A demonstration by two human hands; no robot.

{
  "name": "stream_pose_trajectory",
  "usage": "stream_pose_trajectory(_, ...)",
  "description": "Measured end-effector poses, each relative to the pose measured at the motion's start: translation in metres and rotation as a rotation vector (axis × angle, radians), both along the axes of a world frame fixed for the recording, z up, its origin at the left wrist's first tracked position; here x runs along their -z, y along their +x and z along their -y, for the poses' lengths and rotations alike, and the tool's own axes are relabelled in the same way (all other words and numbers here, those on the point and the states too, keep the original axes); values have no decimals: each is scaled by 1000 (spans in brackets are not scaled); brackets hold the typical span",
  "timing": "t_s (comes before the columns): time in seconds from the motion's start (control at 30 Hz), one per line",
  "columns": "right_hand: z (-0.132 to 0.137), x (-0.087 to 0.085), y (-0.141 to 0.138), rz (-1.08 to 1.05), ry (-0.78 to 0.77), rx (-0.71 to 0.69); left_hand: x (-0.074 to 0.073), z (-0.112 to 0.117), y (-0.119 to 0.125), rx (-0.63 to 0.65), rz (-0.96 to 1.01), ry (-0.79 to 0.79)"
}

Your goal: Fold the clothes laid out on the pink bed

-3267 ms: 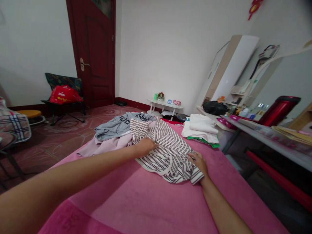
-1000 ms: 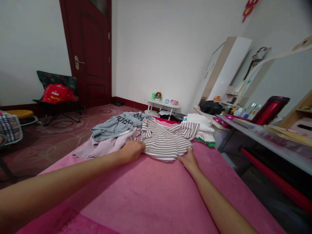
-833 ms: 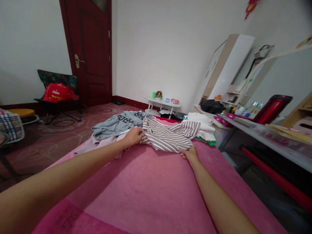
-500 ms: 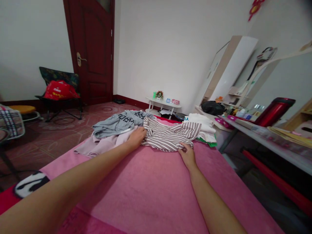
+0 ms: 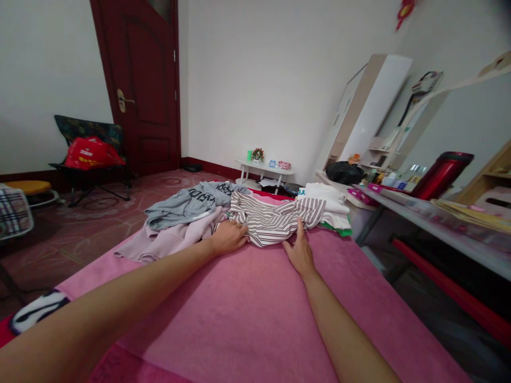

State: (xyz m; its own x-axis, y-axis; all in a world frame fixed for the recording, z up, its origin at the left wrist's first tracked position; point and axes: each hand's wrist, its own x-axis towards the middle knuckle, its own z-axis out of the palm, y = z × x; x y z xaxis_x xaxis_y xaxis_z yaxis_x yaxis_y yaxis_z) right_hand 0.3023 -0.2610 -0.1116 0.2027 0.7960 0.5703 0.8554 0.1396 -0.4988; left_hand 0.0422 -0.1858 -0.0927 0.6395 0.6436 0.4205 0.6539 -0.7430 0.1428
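A white shirt with dark stripes [image 5: 271,218] lies bunched on the pink bed cover [image 5: 239,308]. At its lower left edge, my left hand [image 5: 229,236] is palm down with its fingers closed on the cloth. My right hand [image 5: 300,254] rests against the shirt's lower right edge, thumb and fingers apart, not gripping. Left of the shirt lie a grey garment with dark lettering [image 5: 187,205] and a pale pink garment [image 5: 159,242] partly under it. A stack of folded white clothes [image 5: 331,199] with a green piece [image 5: 339,229] at the bottom sits to the right.
A dressing table [image 5: 431,226] with a red cylindrical container [image 5: 443,175] stands along the right. Beyond the bed is a low white table [image 5: 265,167] with a small flower pot [image 5: 257,155]. At the left, a folding chair [image 5: 88,130] holds a red bag [image 5: 93,153].
My left hand has moved down and inward along the shirt's left edge. My right hand has let go of the lower right edge and its fingers have spread. The view has shifted slightly.
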Motion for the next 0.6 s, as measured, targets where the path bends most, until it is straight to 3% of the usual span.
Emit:
stream_pose_trajectory(0.17,2,-2,2,-45,67,50,-3,-27,12,-172,233,-73)
stream_pose_trajectory(0.3,0,0,5,-37,59,79,6,-45,18,-195,339,-166)
stream_pose_trajectory(0.47,0,1,6,-36,96,21,23,-45,21,-260,427,-198)
stream_pose_trajectory(0.6,8,-2,-5,-4,112,-30,26,-43,21,-295,451,-205)
